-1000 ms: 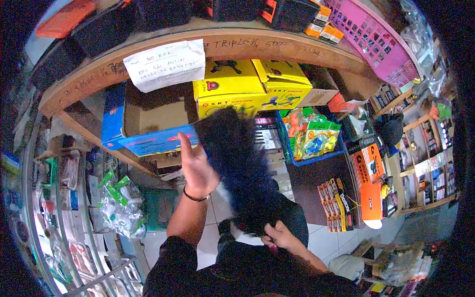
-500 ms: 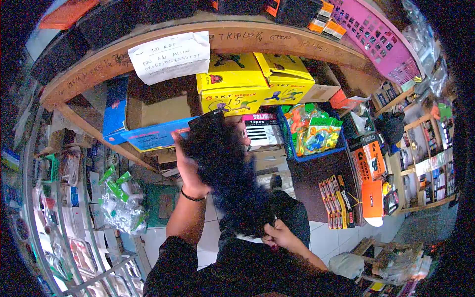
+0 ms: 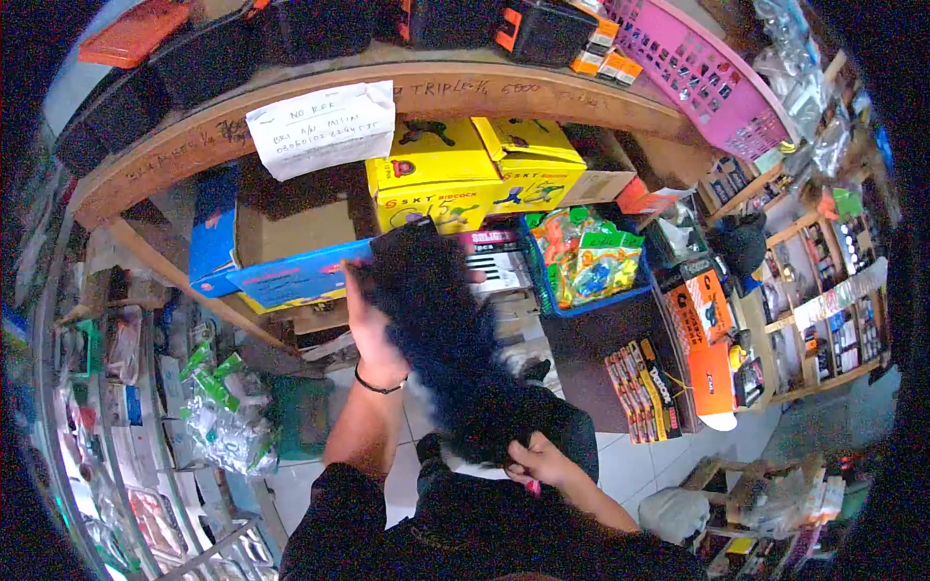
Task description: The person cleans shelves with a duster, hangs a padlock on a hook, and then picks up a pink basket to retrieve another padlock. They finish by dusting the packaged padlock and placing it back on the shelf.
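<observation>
A dark, fuzzy-looking bundle, blurred in parts, slants down across the middle of the view towards my body. My left hand, with a dark band at its wrist, supports the upper part along its left side; some of the fingers are hidden behind it. Lower down, my right hand is closed at the bundle's bottom end, with a small pink bit showing under the fingers. Just beyond the bundle's top lie an open blue box and yellow boxes.
Above runs a wooden shelf edge with a paper note. A blue basket of colourful packets and orange boxes are at right. A pink basket hangs over the upper right. Bagged goods stand left.
The view has shifted slightly, so the shelf goods appear further left. Both hands keep hold of the dark bundle, in nearly the same pose.
</observation>
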{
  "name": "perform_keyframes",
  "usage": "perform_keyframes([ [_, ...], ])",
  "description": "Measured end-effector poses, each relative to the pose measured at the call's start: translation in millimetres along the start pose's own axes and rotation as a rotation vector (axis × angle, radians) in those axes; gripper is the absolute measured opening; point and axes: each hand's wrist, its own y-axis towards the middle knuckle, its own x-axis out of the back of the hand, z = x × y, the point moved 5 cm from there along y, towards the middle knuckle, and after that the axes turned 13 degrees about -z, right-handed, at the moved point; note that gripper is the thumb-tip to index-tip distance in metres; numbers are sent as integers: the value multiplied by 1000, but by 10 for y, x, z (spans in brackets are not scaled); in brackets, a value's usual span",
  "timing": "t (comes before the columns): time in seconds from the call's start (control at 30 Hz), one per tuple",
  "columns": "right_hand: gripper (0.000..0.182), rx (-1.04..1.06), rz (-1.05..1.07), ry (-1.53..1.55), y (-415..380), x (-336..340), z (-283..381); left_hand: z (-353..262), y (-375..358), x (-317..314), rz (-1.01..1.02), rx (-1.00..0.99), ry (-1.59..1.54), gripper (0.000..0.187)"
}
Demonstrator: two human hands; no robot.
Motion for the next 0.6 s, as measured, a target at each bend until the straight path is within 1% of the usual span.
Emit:
perform_keyframes([
  [0.07, 39, 17, 57, -24, -38, -10, -32, 31, 7, -30, -22, 9, -11, 82],
  [0.1, 39, 21, 17, 54, -62, 14, -19, 38, 5, -47, -51, 9, -13, 81],
  [0.13, 39, 24, 7, 51, -82, -3, -2, 44, -3, -66, -81, 10, -15, 80],
  [0.17, 39, 26, -50, 111, -100, -6, 25, 87, -48, -233, 146, 168, -453, 61],
  [0.2, 39, 30, -109, 171, -129, 13, 43, 107, -30, -222, 151, 175, -465, 61],
  [0.27, 42, -10, -130, -112, -130, 178, -300, 98, 77, 71, -310, -92, 86, 69],
  [0.3, 44, -46, -116, -247, -215, 90, -111, 205, 56, -81, 33, 106, 122, 72],
  [0.33, 45, 3, -140, -259, -259, 65, -47, 230, 37, -118, 48, 113, 115, 72],
  [0.4, 40, 26, -185, -62, -280, 126, -32, 179, -46, -312, 111, 64, 182, 68],
  [0.43, 36, 91, -211, 44, -323, 108, 74, 113, -89, -264, -187, -36, 75, 64],
  [0.47, 36, 110, -184, 25, -376, -6, 162, 81, -145, -326, -64, 11, 147, 73],
  [0.53, 40, 207, -367, -410, -437, -221, 318, -88, -246, -467, -368, -381, 447, 75],
  [0.57, 39, 288, -210, -337, -357, -273, 154, -90, -295, -612, 123, -72, 361, 81],
  [0.6, 36, 412, -101, -504, -361, -349, 276, -99, -256, -643, 303, 240, 280, 87],
])
